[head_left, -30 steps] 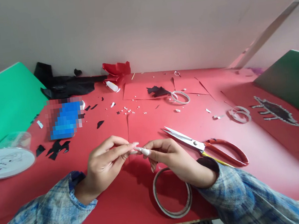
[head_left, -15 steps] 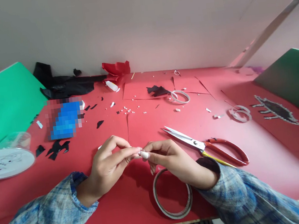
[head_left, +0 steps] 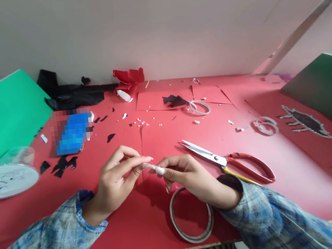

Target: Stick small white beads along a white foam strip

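My left hand [head_left: 121, 177] and my right hand [head_left: 182, 175] meet fingertip to fingertip above the red table [head_left: 281, 175]. Both pinch a small white strip [head_left: 152, 168], probably a piece of tape, between thumb and forefinger. Under my right wrist a roll of double-sided tape [head_left: 192, 219] lies flat near the table's front edge. Red-handled scissors [head_left: 229, 161] lie just right of my right hand, blades pointing left and partly open.
A green board [head_left: 4, 114] leans at the left, another green board [head_left: 329, 88] at the right. A clear container with a white lid [head_left: 7, 176], black paper scraps [head_left: 63, 164], small tape rings [head_left: 200, 107], white beads [head_left: 143, 122] and a black beaded cutout [head_left: 306, 122] lie about.
My left hand has lifted slightly and pulled a little apart from the right, so the white strip now shows stretched between the fingertips. Everything on the table stays put.
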Action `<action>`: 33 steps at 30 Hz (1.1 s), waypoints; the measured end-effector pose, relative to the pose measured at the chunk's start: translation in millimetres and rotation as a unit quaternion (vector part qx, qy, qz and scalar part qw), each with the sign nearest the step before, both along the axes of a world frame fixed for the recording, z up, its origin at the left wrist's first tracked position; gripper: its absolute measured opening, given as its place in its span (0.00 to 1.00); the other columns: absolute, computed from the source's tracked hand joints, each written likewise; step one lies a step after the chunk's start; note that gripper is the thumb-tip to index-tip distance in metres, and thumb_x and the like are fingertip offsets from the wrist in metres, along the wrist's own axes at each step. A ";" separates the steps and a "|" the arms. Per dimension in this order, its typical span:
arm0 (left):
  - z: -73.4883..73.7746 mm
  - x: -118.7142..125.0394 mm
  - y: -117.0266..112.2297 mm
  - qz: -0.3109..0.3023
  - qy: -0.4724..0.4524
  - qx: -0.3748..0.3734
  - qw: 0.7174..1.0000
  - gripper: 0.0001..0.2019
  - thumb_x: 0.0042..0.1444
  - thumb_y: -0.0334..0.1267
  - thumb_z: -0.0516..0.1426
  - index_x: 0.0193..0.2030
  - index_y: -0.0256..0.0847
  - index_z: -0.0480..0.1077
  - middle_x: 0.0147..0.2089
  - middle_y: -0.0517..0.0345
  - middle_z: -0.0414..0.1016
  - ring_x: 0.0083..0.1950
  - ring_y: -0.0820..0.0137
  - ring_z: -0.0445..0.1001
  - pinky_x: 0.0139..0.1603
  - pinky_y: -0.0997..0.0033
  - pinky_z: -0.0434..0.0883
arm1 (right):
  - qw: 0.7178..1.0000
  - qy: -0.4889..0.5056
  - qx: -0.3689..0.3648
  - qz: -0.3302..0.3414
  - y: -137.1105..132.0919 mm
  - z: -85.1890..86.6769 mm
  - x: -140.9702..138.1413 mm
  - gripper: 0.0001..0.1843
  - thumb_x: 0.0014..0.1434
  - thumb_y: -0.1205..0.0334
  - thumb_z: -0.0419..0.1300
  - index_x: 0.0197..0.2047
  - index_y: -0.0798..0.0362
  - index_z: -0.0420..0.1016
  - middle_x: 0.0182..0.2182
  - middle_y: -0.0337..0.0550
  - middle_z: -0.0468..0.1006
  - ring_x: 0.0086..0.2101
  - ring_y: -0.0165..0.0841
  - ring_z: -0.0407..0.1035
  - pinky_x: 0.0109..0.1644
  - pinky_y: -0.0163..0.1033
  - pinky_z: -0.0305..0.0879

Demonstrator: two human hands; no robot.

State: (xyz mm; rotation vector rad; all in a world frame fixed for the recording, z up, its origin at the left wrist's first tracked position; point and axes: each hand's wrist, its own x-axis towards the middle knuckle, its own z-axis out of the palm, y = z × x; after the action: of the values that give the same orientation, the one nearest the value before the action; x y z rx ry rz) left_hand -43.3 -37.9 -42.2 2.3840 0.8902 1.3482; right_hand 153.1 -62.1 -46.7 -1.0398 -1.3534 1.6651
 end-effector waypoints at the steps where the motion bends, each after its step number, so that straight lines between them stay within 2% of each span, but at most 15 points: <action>1: -0.3 -0.2 -0.1 -0.015 0.000 -0.003 1.000 0.11 0.57 0.26 0.57 0.44 0.43 0.74 0.35 0.58 0.68 0.35 0.75 0.72 0.33 0.76 0.74 | 1.000 0.002 0.000 0.001 0.0 0.3 -0.3 0.15 0.56 0.52 0.62 0.36 0.57 0.76 0.26 0.39 0.73 0.23 0.24 0.66 0.25 0.31 0.60; 4: -3.8 -2.3 -0.3 -0.059 -0.019 -0.033 0.998 0.14 0.57 0.25 0.57 0.46 0.46 0.75 0.40 0.56 0.70 0.39 0.74 0.74 0.36 0.76 0.76 | 1.000 0.015 0.000 0.008 -0.1 2.9 -1.3 0.15 0.55 0.51 0.62 0.34 0.57 0.77 0.27 0.39 0.74 0.22 0.23 0.66 0.26 0.32 0.62; 8: -9.9 -4.8 -0.3 -0.108 -0.028 -0.073 0.991 0.17 0.57 0.23 0.56 0.47 0.47 0.75 0.50 0.54 0.74 0.47 0.70 0.76 0.47 0.68 0.77 | 1.000 0.020 -0.005 0.015 -0.7 7.2 -1.3 0.16 0.53 0.51 0.64 0.32 0.57 0.76 0.25 0.38 0.74 0.22 0.24 0.67 0.27 0.32 0.61; 10: -10.1 -4.6 -0.7 -0.132 -0.020 -0.070 0.989 0.18 0.57 0.22 0.56 0.48 0.48 0.74 0.47 0.56 0.77 0.46 0.71 0.77 0.53 0.64 0.75 | 1.000 0.019 -0.010 0.022 -0.9 8.5 -0.9 0.16 0.52 0.50 0.65 0.30 0.57 0.76 0.22 0.37 0.73 0.22 0.24 0.67 0.28 0.33 0.61; 12: -7.8 -3.6 -1.6 -0.140 -0.012 -0.058 0.988 0.19 0.57 0.22 0.56 0.49 0.48 0.73 0.43 0.58 0.78 0.43 0.73 0.77 0.52 0.66 0.75 | 0.999 0.018 -0.015 0.027 -0.8 9.2 -0.7 0.16 0.53 0.50 0.65 0.29 0.57 0.76 0.19 0.36 0.73 0.22 0.25 0.67 0.29 0.33 0.61; 15: -2.8 -1.8 -2.9 -0.127 0.008 -0.035 0.991 0.18 0.57 0.22 0.55 0.51 0.46 0.72 0.40 0.57 0.76 0.39 0.74 0.76 0.41 0.74 0.76 | 0.999 0.024 -0.017 0.026 -0.2 9.3 -0.2 0.16 0.53 0.50 0.64 0.28 0.57 0.76 0.19 0.37 0.73 0.22 0.25 0.67 0.30 0.34 0.62; 17: -0.6 -1.2 -3.2 -0.122 0.014 -0.021 0.992 0.18 0.58 0.22 0.55 0.51 0.45 0.72 0.39 0.55 0.74 0.39 0.74 0.74 0.37 0.75 0.75 | 0.999 0.032 -0.014 0.026 0.3 9.1 0.8 0.15 0.54 0.52 0.64 0.28 0.57 0.76 0.20 0.37 0.74 0.22 0.25 0.68 0.32 0.34 0.63; 19: -0.3 -1.8 -3.1 -0.123 0.013 -0.016 0.992 0.19 0.57 0.21 0.55 0.51 0.43 0.72 0.39 0.54 0.73 0.40 0.73 0.74 0.38 0.74 0.75 | 0.999 0.043 -0.011 0.032 0.8 9.1 2.3 0.14 0.55 0.53 0.63 0.28 0.57 0.76 0.21 0.37 0.74 0.23 0.25 0.68 0.33 0.35 0.63; 23: -3.6 -5.1 -1.8 -0.125 0.015 -0.010 0.992 0.21 0.56 0.19 0.55 0.53 0.43 0.71 0.41 0.55 0.73 0.41 0.73 0.73 0.43 0.70 0.75 | 0.996 0.070 -0.014 0.056 1.4 10.3 5.1 0.13 0.55 0.54 0.63 0.34 0.57 0.77 0.24 0.36 0.71 0.22 0.22 0.63 0.29 0.33 0.60; 26: -5.5 -5.5 -1.0 -0.114 -0.004 -0.013 0.993 0.20 0.55 0.19 0.56 0.51 0.44 0.72 0.41 0.56 0.72 0.40 0.74 0.74 0.42 0.73 0.76 | 0.996 0.072 -0.013 0.054 1.3 10.9 5.3 0.14 0.57 0.54 0.62 0.38 0.58 0.77 0.26 0.37 0.70 0.22 0.21 0.58 0.26 0.32 0.56; 30: -3.4 -3.3 -0.4 -0.097 -0.021 -0.021 0.995 0.17 0.55 0.20 0.56 0.46 0.42 0.73 0.42 0.57 0.71 0.38 0.76 0.75 0.39 0.76 0.76 | 0.997 0.061 -0.026 0.041 0.2 8.9 4.4 0.15 0.59 0.53 0.60 0.36 0.58 0.76 0.21 0.33 0.64 0.20 0.21 0.54 0.24 0.32 0.50; 33: -0.1 -4.3 0.2 -0.064 0.004 0.026 0.998 0.14 0.54 0.21 0.58 0.44 0.42 0.73 0.43 0.55 0.71 0.42 0.72 0.74 0.44 0.68 0.76 | 0.997 0.050 -0.033 0.042 -0.7 7.0 3.7 0.15 0.59 0.52 0.59 0.35 0.58 0.75 0.20 0.33 0.63 0.20 0.22 0.54 0.24 0.32 0.51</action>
State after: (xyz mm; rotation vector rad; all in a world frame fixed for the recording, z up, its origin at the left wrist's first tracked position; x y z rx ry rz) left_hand -47.6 -37.7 -42.3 2.4409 0.6994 1.3281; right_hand 156.8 -62.8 -39.8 -0.9347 -1.2995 1.8095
